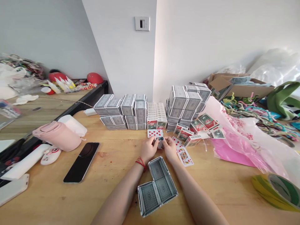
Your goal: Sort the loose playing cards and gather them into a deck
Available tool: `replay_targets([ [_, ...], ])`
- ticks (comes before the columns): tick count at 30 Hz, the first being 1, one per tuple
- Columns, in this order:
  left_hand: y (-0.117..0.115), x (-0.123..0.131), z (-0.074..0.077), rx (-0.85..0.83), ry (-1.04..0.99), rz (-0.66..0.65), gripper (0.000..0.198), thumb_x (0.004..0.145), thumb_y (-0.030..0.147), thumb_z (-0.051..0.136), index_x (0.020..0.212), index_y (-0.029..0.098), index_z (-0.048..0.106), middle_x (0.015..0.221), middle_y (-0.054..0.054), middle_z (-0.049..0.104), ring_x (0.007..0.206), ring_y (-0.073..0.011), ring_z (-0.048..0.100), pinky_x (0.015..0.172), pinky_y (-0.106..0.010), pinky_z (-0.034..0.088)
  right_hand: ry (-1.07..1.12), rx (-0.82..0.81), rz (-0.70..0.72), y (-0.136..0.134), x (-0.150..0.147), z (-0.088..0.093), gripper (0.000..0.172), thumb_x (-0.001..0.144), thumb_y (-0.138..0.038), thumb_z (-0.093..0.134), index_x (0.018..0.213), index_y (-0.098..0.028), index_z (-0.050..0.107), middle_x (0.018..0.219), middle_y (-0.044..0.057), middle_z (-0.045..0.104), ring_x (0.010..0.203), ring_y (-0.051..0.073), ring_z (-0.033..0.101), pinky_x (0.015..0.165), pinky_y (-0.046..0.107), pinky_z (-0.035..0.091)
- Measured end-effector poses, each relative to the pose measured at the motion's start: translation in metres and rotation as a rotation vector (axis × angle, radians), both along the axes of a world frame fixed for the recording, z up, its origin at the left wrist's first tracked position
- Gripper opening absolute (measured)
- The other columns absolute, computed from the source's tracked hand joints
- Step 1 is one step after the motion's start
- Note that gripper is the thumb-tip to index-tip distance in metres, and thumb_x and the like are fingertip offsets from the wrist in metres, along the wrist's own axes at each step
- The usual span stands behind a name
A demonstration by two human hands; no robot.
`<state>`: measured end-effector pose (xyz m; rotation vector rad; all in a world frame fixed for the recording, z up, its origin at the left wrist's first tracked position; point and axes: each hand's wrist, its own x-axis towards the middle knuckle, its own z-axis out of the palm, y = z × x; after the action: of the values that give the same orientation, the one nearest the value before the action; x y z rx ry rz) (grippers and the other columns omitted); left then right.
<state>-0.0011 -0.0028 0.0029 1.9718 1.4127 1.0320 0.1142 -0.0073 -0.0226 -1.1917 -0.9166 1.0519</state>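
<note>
Side by side past the middle of the table, my left hand (150,147) and my right hand (169,147) have their fingertips pinched together. Between them a playing card (160,144) shows in part; the fingers cover the rest. Just beyond lies a red-hearts card (154,132), face up. By my right wrist rests a face card (184,156), with another red card partly under the hand. Between my forearms sits an L-shaped piece folded from playing cards (161,184), patterned backs showing.
Blocks built of cards stand along the wall, a left stack (110,111) and a taller right stack (185,103). Card boxes (156,114) line up between them. At left lie a phone (81,162) and a pink tumbler (59,136). Yellow-green tape (276,190) sits at right.
</note>
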Motion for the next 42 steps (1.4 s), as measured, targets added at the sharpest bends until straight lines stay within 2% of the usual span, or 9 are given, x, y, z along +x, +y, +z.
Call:
replay_targets([
  [4, 0.000, 0.000, 0.000, 0.057, 0.005, -0.008, 0.026, 0.081, 0.036, 0.036, 0.074, 0.017, 0.053, 0.068, -0.002, 0.056, 0.062, -0.0110, 0.049, 0.056, -0.021, 0.034, -0.038, 0.010, -0.036, -0.001, -0.001, 0.001, 0.029, 0.066, -0.045, 0.056, 0.071, -0.017, 0.049, 0.060, -0.001, 0.051, 0.051, 0.011, 0.045, 0.047, 0.022, 0.037],
  [11, -0.001, 0.002, -0.003, -0.010, -0.085, -0.004, 0.031, 0.083, 0.036, 0.032, 0.064, 0.017, 0.047, 0.057, 0.001, 0.047, 0.054, -0.0094, 0.042, 0.050, -0.020, 0.031, -0.196, 0.008, -0.009, -0.003, -0.002, 0.011, 0.031, 0.068, -0.048, 0.052, 0.061, -0.018, 0.047, 0.052, -0.003, 0.044, 0.049, 0.010, 0.039, 0.045, 0.021, 0.033],
  [15, -0.002, 0.003, 0.000, 0.048, -0.111, 0.010, 0.031, 0.083, 0.035, 0.032, 0.059, 0.017, 0.043, 0.059, 0.000, 0.045, 0.058, -0.0103, 0.042, 0.055, -0.021, 0.033, -0.309, 0.029, -0.025, -0.006, -0.006, 0.015, 0.034, 0.072, -0.047, 0.046, 0.055, -0.018, 0.043, 0.049, -0.005, 0.038, 0.048, 0.009, 0.035, 0.044, 0.020, 0.029],
  [19, -0.003, 0.004, 0.006, 0.114, -0.084, 0.001, 0.031, 0.083, 0.032, 0.033, 0.056, 0.017, 0.041, 0.063, -0.001, 0.045, 0.063, -0.0113, 0.043, 0.059, -0.023, 0.035, -0.314, 0.044, -0.054, -0.008, -0.006, 0.016, 0.037, 0.072, -0.048, 0.047, 0.052, -0.018, 0.040, 0.047, -0.005, 0.034, 0.047, 0.008, 0.032, 0.043, 0.020, 0.027],
  [25, -0.003, 0.005, 0.003, 0.083, -0.125, 0.031, 0.028, 0.083, 0.029, 0.032, 0.059, 0.017, 0.040, 0.062, 0.000, 0.044, 0.060, -0.0103, 0.041, 0.057, -0.022, 0.034, -0.251, 0.012, 0.076, -0.007, -0.006, 0.013, 0.040, 0.072, -0.053, 0.044, 0.056, -0.016, 0.046, 0.049, -0.004, 0.041, 0.046, 0.008, 0.034, 0.043, 0.020, 0.029],
  [29, 0.001, 0.003, 0.000, 0.013, -0.135, -0.026, 0.030, 0.082, 0.033, 0.034, 0.058, 0.017, 0.041, 0.059, 0.001, 0.043, 0.057, -0.0099, 0.040, 0.054, -0.022, 0.032, -0.358, -0.006, 0.013, -0.007, -0.008, 0.008, 0.043, 0.072, -0.054, 0.044, 0.053, -0.015, 0.048, 0.047, -0.003, 0.043, 0.045, 0.009, 0.036, 0.041, 0.021, 0.028],
  [35, 0.001, 0.002, 0.000, 0.091, -0.011, -0.047, 0.032, 0.083, 0.031, 0.031, 0.057, 0.017, 0.041, 0.060, 0.000, 0.044, 0.058, -0.0110, 0.041, 0.054, -0.023, 0.031, -0.490, 0.015, -0.070, -0.006, -0.010, 0.006, 0.045, 0.074, -0.053, 0.039, 0.052, -0.016, 0.049, 0.045, -0.001, 0.046, 0.044, 0.010, 0.038, 0.041, 0.022, 0.027],
  [42, -0.002, 0.002, 0.000, 0.225, 0.156, -0.085, 0.029, 0.084, 0.026, 0.030, 0.057, 0.018, 0.039, 0.062, -0.001, 0.045, 0.058, -0.0110, 0.041, 0.054, -0.023, 0.029, -0.485, 0.011, -0.148, -0.009, -0.014, 0.010, 0.044, 0.075, -0.052, 0.038, 0.048, -0.018, 0.044, 0.044, 0.000, 0.047, 0.044, 0.012, 0.038, 0.042, 0.023, 0.025],
])
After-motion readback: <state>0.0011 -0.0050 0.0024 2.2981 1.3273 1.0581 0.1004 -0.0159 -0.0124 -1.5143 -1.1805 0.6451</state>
